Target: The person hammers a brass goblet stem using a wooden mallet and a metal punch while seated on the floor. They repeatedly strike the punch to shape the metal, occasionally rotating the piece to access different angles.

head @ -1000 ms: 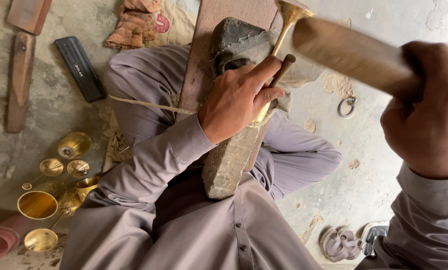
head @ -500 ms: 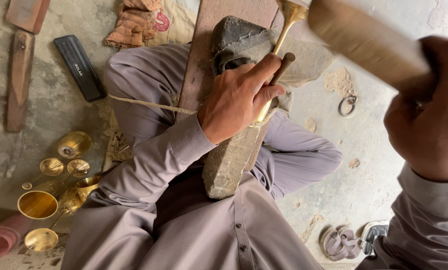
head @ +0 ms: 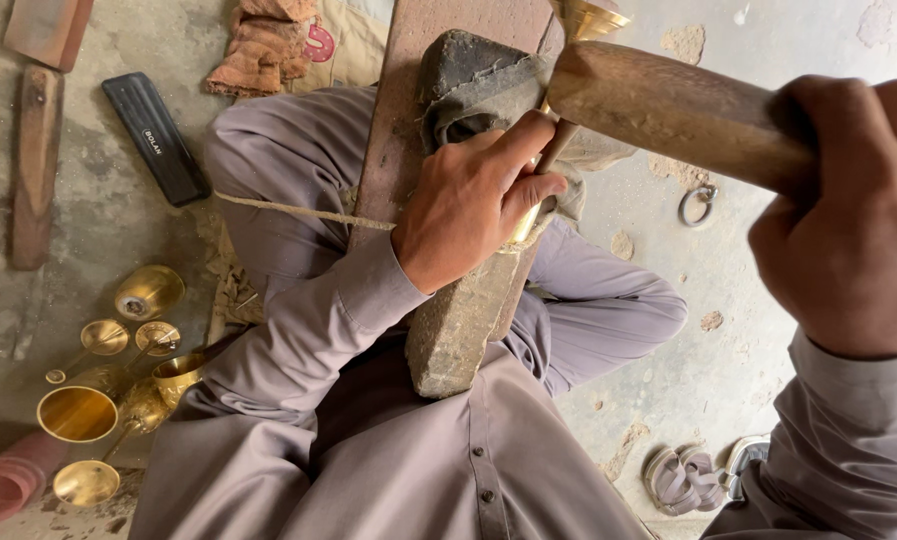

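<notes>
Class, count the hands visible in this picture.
2. The left hand presses a brass piece against the stone block; the right hand grips the wooden mallet. No others show.

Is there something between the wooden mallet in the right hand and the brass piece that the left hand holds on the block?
Nothing visible. The wooden mallet in the right hand sits directly over the brass piece, beside the left hand fingers.

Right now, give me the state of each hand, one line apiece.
Left hand: closed, pinning the brass piece against the stone block.
Right hand: closed around the wooden mallet.
</notes>
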